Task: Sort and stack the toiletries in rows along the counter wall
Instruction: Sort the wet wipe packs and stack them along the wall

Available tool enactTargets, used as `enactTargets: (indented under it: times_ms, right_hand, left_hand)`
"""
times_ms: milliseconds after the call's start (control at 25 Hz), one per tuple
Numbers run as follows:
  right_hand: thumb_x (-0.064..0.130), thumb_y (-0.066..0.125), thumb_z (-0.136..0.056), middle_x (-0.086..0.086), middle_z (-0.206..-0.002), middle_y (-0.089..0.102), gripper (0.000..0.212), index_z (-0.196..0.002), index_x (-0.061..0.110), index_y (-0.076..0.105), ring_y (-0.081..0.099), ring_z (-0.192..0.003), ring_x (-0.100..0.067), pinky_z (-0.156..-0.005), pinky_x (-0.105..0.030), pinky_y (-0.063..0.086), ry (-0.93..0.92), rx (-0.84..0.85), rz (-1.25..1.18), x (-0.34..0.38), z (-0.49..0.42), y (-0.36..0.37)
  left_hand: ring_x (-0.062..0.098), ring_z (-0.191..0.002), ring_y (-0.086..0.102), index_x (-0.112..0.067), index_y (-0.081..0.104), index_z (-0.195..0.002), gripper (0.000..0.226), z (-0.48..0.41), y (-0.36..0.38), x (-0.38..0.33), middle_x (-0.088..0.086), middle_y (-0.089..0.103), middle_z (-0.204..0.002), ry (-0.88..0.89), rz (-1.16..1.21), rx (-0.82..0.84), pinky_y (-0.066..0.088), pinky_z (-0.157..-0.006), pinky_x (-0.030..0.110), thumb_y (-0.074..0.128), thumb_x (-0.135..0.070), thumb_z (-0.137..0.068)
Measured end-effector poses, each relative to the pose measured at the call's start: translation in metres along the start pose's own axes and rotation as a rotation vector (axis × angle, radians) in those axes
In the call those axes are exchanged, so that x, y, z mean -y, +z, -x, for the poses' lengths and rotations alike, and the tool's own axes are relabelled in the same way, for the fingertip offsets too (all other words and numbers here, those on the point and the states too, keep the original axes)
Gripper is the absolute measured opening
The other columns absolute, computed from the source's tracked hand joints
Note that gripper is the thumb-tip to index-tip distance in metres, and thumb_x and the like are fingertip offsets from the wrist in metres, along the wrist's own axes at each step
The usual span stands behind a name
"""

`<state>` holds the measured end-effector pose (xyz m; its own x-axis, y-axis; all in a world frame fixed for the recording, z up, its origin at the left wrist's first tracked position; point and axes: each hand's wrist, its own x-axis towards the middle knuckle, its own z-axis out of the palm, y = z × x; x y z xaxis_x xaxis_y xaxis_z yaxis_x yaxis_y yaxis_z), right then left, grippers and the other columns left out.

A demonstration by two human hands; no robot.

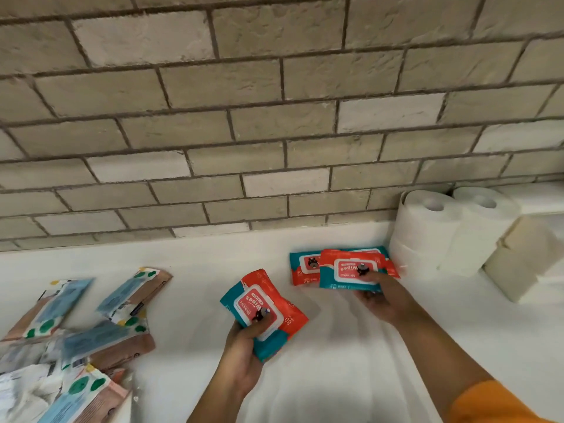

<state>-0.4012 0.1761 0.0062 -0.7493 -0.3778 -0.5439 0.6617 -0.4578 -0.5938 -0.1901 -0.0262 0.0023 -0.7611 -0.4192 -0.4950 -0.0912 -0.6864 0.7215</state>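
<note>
While your left grip [244,346] holds one red-and-teal wipes pack [247,298] up over the white counter [198,264], its thumb is curled onto the pack's white lid and its fingers are wrapped under the near end. That pack sits tilted, its far end pointing toward the wall.

Your right grip [383,300] pinches a second wipes pack [345,268] by its near edge, thumb on top beside the lid and fingers below. This second pack overlaps a third wipes pack [300,267], which lies flat on the counter just to its left and a little nearer the wall. You cannot tell from this view whether the second pack rests on the third or hangs just above it. An orange sleeve [494,404] shows on your right arm.

Just right of these packs, white toilet rolls [427,230] stand two high in two stacks side by side against the tiled wall [274,117]. Beige wrapped packs [518,251] sit at the right of the rolls, also stacked.

Well apart, at the left of the counter, a loose pile of flat packets [106,340] with blue labels, green dots and brown ends lies at mixed angles, some overlapping one another. Their print is too blurred to read.
</note>
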Motion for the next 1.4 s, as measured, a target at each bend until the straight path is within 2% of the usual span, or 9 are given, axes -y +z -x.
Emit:
enactTargets:
  times_ms: [160, 360, 520, 680, 800, 880, 1000, 1160, 1400]
  right_hand:
    - [-0.009, 0.063, -0.087, -0.014, -0.114, 0.068, 0.039, -0.122, 0.008, 0.060, 0.069, -0.094, -0.026, -0.060, -0.027, 0.063, -0.051, -0.157, 0.006, 0.017, -0.038, -0.015]
    - [-0.008, 0.070, -0.086, -0.009, -0.110, 0.068, 0.025, -0.101, 0.010, 0.064, 0.067, -0.094, -0.024, -0.097, -0.043, 0.058, -0.292, -0.472, 0.101, 0.005, -0.057, -0.025]
    - [0.009, 0.079, -0.085, -0.006, -0.105, 0.071, 0.029, -0.109, 0.014, 0.064, 0.069, -0.097, -0.024, -0.082, -0.038, 0.061, -0.299, -0.592, 0.220, -0.006, -0.062, -0.032]
    - [0.013, 0.077, -0.091, -0.013, -0.102, 0.072, 0.015, -0.098, 0.015, 0.064, 0.070, -0.094, -0.029, -0.087, -0.045, 0.062, -0.138, -0.459, 0.194, -0.006, -0.062, -0.030]
    - [0.004, 0.071, -0.093, -0.018, -0.091, 0.071, 0.008, -0.093, 0.007, 0.064, 0.070, -0.081, -0.028, -0.059, -0.033, 0.064, -0.065, -0.353, 0.085, -0.004, -0.056, -0.021]
    - [0.002, 0.070, -0.094, -0.021, -0.093, 0.072, 0.006, -0.097, 0.004, 0.065, 0.071, -0.080, -0.031, -0.050, -0.030, 0.062, -0.061, -0.348, 0.063, -0.004, -0.059, -0.020]
    - [0.005, 0.070, -0.094, -0.020, -0.099, 0.073, 0.013, -0.105, 0.006, 0.064, 0.074, -0.084, -0.030, -0.057, -0.032, 0.064, -0.082, -0.357, 0.078, -0.003, -0.066, -0.021]
    - [0.010, 0.071, -0.095, -0.014, -0.102, 0.074, 0.013, -0.102, 0.016, 0.062, 0.074, -0.089, -0.029, -0.086, -0.047, 0.062, -0.146, -0.373, 0.087, 0.000, -0.077, -0.023]
    - [0.016, 0.072, -0.094, -0.013, -0.106, 0.074, 0.014, -0.103, 0.017, 0.062, 0.075, -0.091, -0.030, -0.089, -0.048, 0.062, -0.141, -0.387, 0.138, 0.002, -0.085, -0.027]
  left_hand:
    - [0.038, -0.103, 0.072, -0.018, 0.058, -0.125, 0.047, -0.014, 0.012, 0.007, 0.013, 0.075, -0.115, -0.074, -0.090, -0.046, 0.058, -0.084, 0.052, 0.074, -0.001, -0.085]
    - [0.036, -0.102, 0.072, -0.021, 0.044, -0.128, 0.060, -0.038, 0.030, 0.011, 0.012, 0.069, -0.120, -0.078, -0.224, -0.096, 0.060, -0.083, 0.055, 0.076, 0.002, -0.083]
    - [0.028, -0.112, 0.066, -0.029, 0.037, -0.138, 0.071, -0.067, 0.050, 0.001, 0.003, 0.063, -0.127, 0.015, -0.469, -0.061, 0.056, -0.095, 0.053, 0.080, -0.015, -0.083]
    - [0.027, -0.117, 0.063, -0.030, 0.046, -0.137, 0.069, -0.101, 0.075, -0.022, 0.001, 0.059, -0.133, 0.021, -0.747, -0.067, 0.057, -0.092, 0.049, 0.083, -0.025, -0.079]
    - [0.028, -0.113, 0.065, -0.024, 0.053, -0.136, 0.073, -0.126, 0.088, -0.036, 0.005, 0.060, -0.133, -0.029, -0.870, -0.061, 0.059, -0.089, 0.050, 0.088, -0.026, -0.072]
    - [0.028, -0.109, 0.067, -0.020, 0.053, -0.136, 0.074, -0.139, 0.090, -0.035, 0.009, 0.059, -0.133, -0.072, -0.866, -0.083, 0.061, -0.087, 0.048, 0.090, -0.022, -0.071]
    - [0.031, -0.099, 0.070, -0.013, 0.046, -0.138, 0.086, -0.153, 0.089, -0.030, 0.017, 0.061, -0.128, -0.052, -0.656, -0.235, 0.061, -0.085, 0.049, 0.093, -0.015, -0.066]
    - [0.026, -0.093, 0.070, -0.013, 0.041, -0.140, 0.090, -0.151, 0.096, -0.016, 0.015, 0.063, -0.124, 0.085, -0.613, -0.462, 0.063, -0.074, 0.039, 0.093, -0.027, -0.068]
    - [0.018, -0.097, 0.063, -0.017, 0.050, -0.130, 0.063, -0.145, 0.109, 0.014, 0.008, 0.065, -0.126, 0.212, -0.818, -0.414, 0.058, -0.089, 0.039, 0.084, -0.034, -0.079]
